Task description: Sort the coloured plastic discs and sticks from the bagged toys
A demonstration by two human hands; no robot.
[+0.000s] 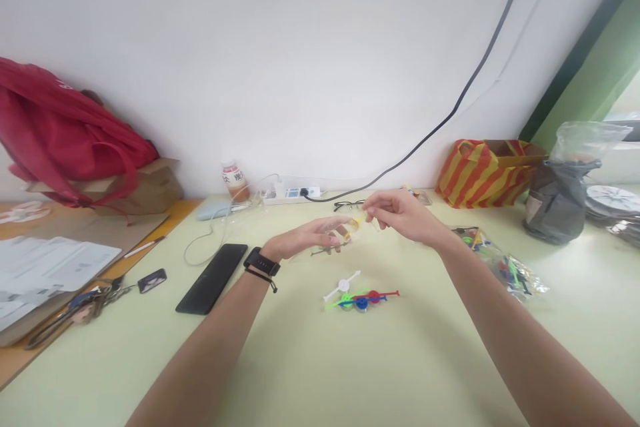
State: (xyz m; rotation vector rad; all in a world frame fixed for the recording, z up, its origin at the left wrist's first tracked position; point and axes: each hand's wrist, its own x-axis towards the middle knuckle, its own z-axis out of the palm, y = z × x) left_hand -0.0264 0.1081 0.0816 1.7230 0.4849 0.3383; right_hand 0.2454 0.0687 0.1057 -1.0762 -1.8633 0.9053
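Note:
Over the table, my left hand (pixel 325 233) is closed around a small clear plastic bag and a yellow plastic piece (pixel 355 223). A thin dark piece (pixel 327 250) shows under its fingers; its kind is unclear. My right hand (pixel 397 213) is closed in a pinch at the yellow piece's right end. Below the hands lie plastic arrow spinners close together: a white spinner (pixel 343 286), a green spinner (pixel 347 300), a blue spinner (pixel 362 304) and a red spinner (pixel 374 297). Some of them overlap.
Bags of coloured spinners (pixel 517 273) lie beyond my right forearm. Left are a black phone (pixel 213 279), keys (pixel 100 297) and papers (pixel 55 273). Along the wall stand a bottle (pixel 235 181), a power strip (pixel 293 195), glasses (pixel 349 205) and a striped bag (pixel 487 173).

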